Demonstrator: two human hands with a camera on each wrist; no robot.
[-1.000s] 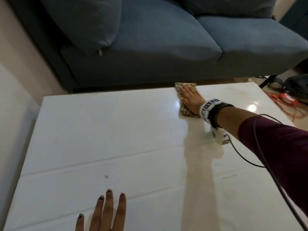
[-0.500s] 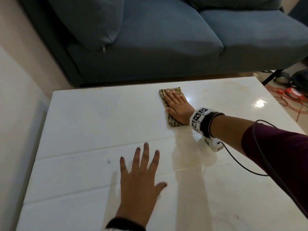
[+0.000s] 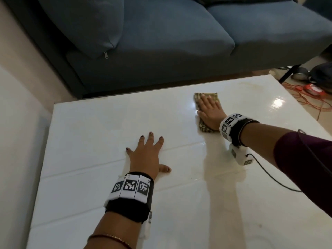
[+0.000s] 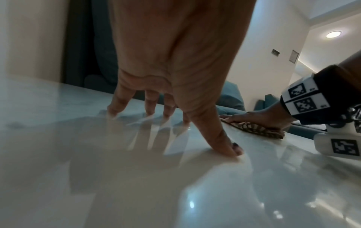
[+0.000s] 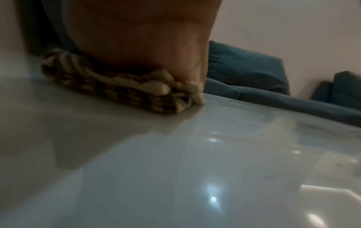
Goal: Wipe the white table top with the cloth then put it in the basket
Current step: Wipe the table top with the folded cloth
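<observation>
A folded brown checked cloth [image 3: 214,97] lies on the glossy white table top [image 3: 89,132] near its far edge. My right hand [image 3: 209,110] presses flat on the cloth with straight fingers, covering most of it. The right wrist view shows the cloth [image 5: 121,91] squashed under my palm, and the left wrist view shows the cloth [image 4: 257,128] under my right hand [image 4: 259,115]. My left hand [image 3: 147,155] rests flat on the table's middle, fingers spread, holding nothing, as my left hand [image 4: 175,92] also shows from the wrist. No basket is in view.
A blue-grey sofa [image 3: 161,36] runs close along the table's far edge. Orange cables [image 3: 309,94] and dark items lie on the floor at the right. A black cable [image 3: 269,175] trails from my right wrist across the table.
My left hand has slid forward from the near edge to the table's middle. My right hand has kept sliding the cloth sideways along the far part of the table.
</observation>
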